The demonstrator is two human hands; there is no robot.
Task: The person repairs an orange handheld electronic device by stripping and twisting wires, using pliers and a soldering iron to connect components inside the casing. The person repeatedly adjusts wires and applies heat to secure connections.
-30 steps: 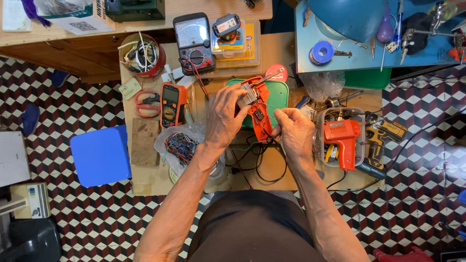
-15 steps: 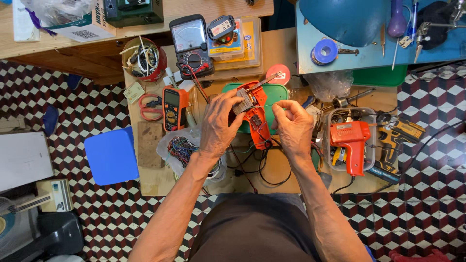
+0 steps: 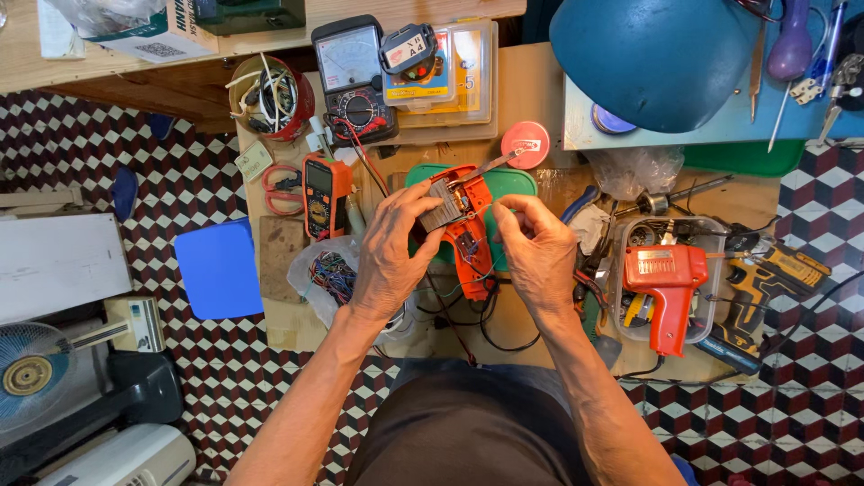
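Both hands remain clamped, left hand (image 3: 389, 256) and right hand (image 3: 537, 256), on one opened gun (image 3: 464, 229); second gun (image 3: 664, 283) boxed.

- opened soldering gun (image 3: 465, 236): orange shell, grey core
- second soldering gun (image 3: 666, 283): red-orange
- mat (image 3: 513, 184): green
- multimeter (image 3: 324, 193): orange and black
- lamp shade (image 3: 652, 54): dark teal
- stool (image 3: 219, 268): blue
- floor (image 3: 180, 180): cube pattern in dark red, black, white
- table (image 3: 531, 90): pale wood

Your left hand (image 3: 389, 256) sits mid-frame, fingers curled in a grip. Your right hand (image 3: 537, 252) pinches beside it, forearms converging upward.
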